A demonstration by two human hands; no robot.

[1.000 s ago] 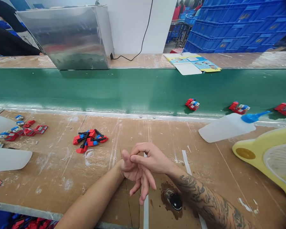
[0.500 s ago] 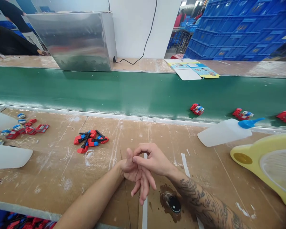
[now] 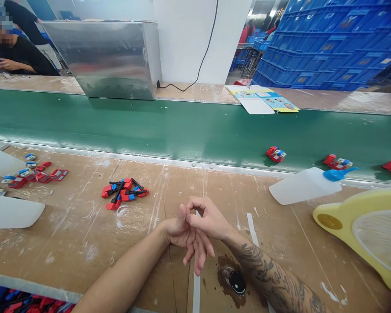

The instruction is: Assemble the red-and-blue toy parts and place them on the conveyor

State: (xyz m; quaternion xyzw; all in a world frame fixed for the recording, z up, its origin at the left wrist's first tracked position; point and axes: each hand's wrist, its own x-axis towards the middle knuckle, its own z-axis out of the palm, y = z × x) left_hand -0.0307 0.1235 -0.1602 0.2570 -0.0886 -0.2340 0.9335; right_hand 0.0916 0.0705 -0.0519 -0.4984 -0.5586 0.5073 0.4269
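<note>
My left hand (image 3: pixel 185 241) is held palm up over the brown work table, its fingers spread and pointing down to the right. The thumb and forefinger of my right hand (image 3: pixel 210 219) are closed around the tip of my left thumb. If anything small sits between them, I cannot make it out. Left of my hands lies a small pile of red, blue and black plastic parts (image 3: pixel 125 192). By my right forearm, a small round container of dark liquid (image 3: pixel 237 282) sits in a wet stain.
Red toy pieces (image 3: pixel 276 154) lie on the green conveyor belt (image 3: pixel 182 126). A white squeeze bottle (image 3: pixel 303 187) and a yellow fan (image 3: pixel 345 213) are at right. More parts (image 3: pixel 35 174) lie left among white bottles (image 3: pixel 13 211). Blue crates (image 3: pixel 313 52) stand behind; a co-worker (image 3: pixel 26 54) sits far left.
The toy pieces on the belt have shifted slightly right. My hands keep nearly the same pose. The co-worker at far left has raised their hands off the table.
</note>
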